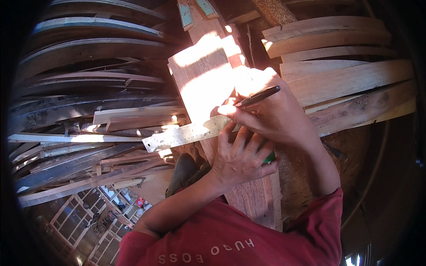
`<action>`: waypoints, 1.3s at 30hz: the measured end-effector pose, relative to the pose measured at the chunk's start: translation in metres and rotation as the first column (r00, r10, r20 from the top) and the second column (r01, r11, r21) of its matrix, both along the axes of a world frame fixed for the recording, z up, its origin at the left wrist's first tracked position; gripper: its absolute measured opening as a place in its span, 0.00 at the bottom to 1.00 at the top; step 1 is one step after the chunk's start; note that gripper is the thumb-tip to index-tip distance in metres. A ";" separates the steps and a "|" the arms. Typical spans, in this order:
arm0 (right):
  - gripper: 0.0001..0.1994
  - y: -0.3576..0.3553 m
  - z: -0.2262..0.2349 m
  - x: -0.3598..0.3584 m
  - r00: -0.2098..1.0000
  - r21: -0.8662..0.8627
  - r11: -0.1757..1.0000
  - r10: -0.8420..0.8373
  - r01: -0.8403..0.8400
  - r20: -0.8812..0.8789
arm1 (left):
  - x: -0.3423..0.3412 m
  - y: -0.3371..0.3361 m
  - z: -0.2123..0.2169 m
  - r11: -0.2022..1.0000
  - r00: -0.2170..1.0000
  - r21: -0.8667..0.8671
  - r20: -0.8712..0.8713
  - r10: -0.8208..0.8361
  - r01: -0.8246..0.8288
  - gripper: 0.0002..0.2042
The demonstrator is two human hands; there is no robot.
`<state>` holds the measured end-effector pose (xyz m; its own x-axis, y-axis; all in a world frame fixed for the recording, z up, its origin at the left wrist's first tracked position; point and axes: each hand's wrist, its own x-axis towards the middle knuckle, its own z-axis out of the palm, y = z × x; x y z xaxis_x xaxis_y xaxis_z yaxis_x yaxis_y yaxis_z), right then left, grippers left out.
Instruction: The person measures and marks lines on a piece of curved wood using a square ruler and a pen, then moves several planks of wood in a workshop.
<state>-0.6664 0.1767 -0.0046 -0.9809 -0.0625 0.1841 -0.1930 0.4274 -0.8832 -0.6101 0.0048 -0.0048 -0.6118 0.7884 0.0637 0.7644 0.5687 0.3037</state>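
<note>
A wooden board (195,73) lies lengthwise in front of me, part of it washed out by bright sunlight. Across it rests a steel ruler (177,136) with a hole in its left end, which sticks out past the board's left edge. My left hand (244,153) holds the ruler down against the wood with bent fingers. Something green (270,157) shows beneath that hand, mostly hidden, so I cannot tell what it is. Just above, my right hand (277,111) is closed on a slim black pen (259,96), its tip low over the board beside the ruler's far edge.
Stacked planks (350,73) lie at the right. On the left are many long, dark-sided boards (88,95). Farther along the bench are pieces with pale green patches (185,15). Wood shavings (277,12) lie at the top. A wooden frame (73,217) stands lower left.
</note>
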 end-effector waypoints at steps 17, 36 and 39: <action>0.10 0.006 0.004 -0.006 0.974 0.079 0.991 0.089 -0.108 0.210 | 0.001 -0.003 -0.002 1.000 0.999 -0.004 0.027 -0.022 0.022 0.25; 0.19 0.026 -0.028 0.116 0.776 -0.638 0.704 0.198 0.313 0.599 | -0.004 0.001 0.002 1.000 1.000 0.000 0.019 0.009 -0.009 0.25; 0.20 0.014 -0.026 0.117 0.767 -0.630 0.699 0.184 0.338 0.615 | -0.008 0.002 0.006 1.000 0.999 0.008 0.038 0.003 -0.004 0.26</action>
